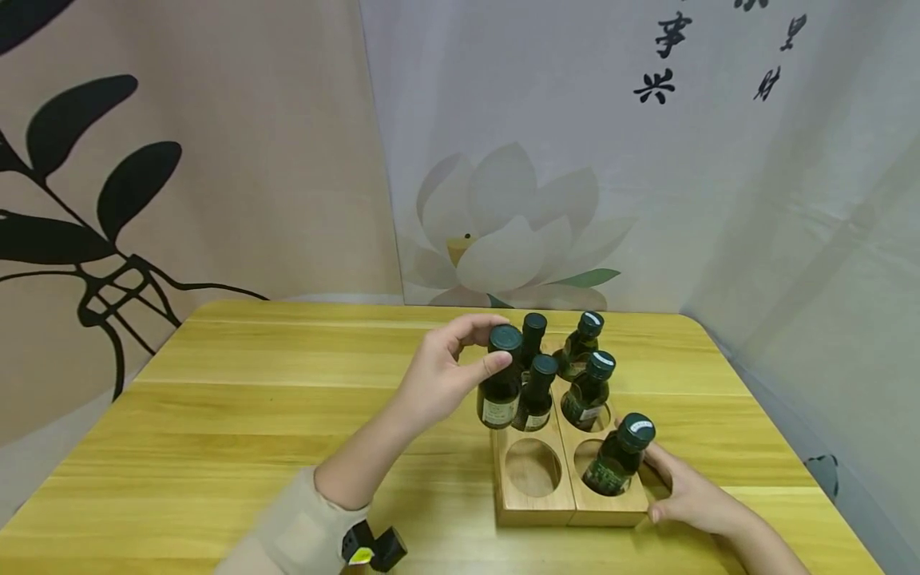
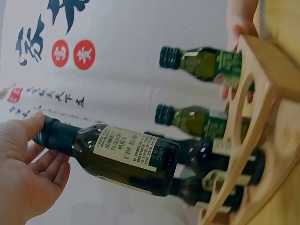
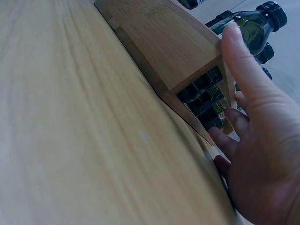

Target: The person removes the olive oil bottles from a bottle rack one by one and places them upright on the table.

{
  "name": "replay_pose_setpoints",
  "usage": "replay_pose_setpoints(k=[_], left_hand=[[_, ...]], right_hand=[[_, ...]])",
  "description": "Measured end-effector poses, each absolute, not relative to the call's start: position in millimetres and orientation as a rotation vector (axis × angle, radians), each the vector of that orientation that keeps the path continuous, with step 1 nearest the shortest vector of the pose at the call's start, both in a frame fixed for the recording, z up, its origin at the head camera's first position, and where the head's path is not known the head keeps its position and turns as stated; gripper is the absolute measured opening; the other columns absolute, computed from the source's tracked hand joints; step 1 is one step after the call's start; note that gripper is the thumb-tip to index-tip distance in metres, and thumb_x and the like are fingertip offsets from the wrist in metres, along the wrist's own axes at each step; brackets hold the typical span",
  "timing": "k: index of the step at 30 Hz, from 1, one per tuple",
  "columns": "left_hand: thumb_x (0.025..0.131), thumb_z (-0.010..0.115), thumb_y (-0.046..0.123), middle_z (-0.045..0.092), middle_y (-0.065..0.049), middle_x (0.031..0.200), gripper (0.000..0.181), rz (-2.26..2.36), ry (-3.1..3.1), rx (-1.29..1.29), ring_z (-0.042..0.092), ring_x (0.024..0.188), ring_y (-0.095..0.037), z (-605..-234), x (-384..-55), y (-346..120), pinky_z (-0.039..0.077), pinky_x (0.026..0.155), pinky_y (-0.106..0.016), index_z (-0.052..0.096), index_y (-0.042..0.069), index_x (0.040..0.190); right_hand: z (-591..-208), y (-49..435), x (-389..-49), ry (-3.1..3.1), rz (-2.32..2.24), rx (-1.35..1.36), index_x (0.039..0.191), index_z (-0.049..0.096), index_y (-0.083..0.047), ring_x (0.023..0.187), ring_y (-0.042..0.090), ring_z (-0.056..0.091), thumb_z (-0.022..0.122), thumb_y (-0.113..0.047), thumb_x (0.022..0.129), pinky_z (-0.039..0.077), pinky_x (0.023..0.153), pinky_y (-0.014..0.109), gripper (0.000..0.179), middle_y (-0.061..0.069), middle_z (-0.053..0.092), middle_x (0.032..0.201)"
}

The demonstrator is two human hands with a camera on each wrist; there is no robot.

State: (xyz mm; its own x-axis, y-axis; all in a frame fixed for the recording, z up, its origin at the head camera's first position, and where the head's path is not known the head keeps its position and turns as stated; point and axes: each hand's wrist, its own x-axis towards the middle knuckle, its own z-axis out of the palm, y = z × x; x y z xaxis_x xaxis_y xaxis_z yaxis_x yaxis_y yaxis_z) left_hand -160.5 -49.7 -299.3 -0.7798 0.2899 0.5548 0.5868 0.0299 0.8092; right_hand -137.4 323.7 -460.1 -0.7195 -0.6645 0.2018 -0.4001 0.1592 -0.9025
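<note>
My left hand (image 1: 446,371) pinches a dark glass bottle (image 1: 499,391) by its capped neck, above the left side of a wooden bottle rack (image 1: 535,517). In the left wrist view this bottle (image 2: 124,147) shows a cream label with printed text. Two similar dark bottles stand in the rack's left row, behind a round hole at its front left. Green glass bottles occupy the right row; the nearest green bottle (image 1: 611,467) leans in its hole. My right hand (image 1: 693,491) grips the rack's right front corner, thumb at the front and fingers along the side.
The rack stands on a yellow wood-grain table (image 1: 287,399), right of its middle. Behind the table hangs a printed cloth (image 1: 517,96) with a lotus and dark writing. A small black device (image 1: 374,547) is strapped at the left wrist.
</note>
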Motion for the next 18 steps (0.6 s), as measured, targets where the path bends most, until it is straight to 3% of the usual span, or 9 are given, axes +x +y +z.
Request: replay_pose_setpoints(k=[8,18], left_hand=[[0.085,0.071,0.001,0.067,-0.008,0.092,0.029,-1.786,-2.067,-0.895,0.062,0.087,-0.019,-286.7,-181.0,-64.8,0.048,0.083,-0.041,0.065,-0.001,0.113],[0.087,0.07,0.003,0.066,-0.01,0.094,0.027,-1.737,-2.107,-0.85,0.062,0.086,-0.02,-277.9,-209.6,-77.6,0.052,0.077,-0.034,0.064,-0.001,0.114]], right_hand=[[-459.2,323.0,-136.6,2.193,-1.585,-1.03,0.152,0.012,0.001,0.138,0.007,0.023,0.066,-0.045,0.088,0.021,0.105,0.017,0.096,0.032,0.012,0.151],[-458.1,322.3,-136.4,2.206,-1.584,-1.024,0.15,0.011,0.006,0.137,0.005,0.023,0.067,-0.046,0.087,0.021,0.104,0.018,0.099,0.036,0.011,0.149]])
